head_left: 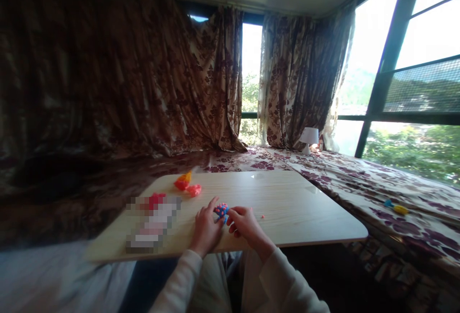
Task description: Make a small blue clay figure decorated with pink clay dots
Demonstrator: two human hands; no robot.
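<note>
A small blue lump of modelling clay (222,209), dotted with pink bits, is held just above the near part of the low table (287,198). My left hand (206,228) grips the lump from the left, thumb below and fingers behind it. From the right, my right hand (247,226) has its thumb and forefinger pinched together against the lump's edge. Whatever lies between those fingertips is too small to make out. A tiny pink bit (262,216) lies on the tabletop to the right of my right hand.
Crumpled orange-and-red wrapping (183,180) and a pinkish-red piece (194,190) lie at the back left of the table. Nearer are a dark pink piece (156,201) and a blurred-out flat item (153,226). On the right-hand bedding sit a yellow-and-blue packet (399,209) and a white lamp (309,136).
</note>
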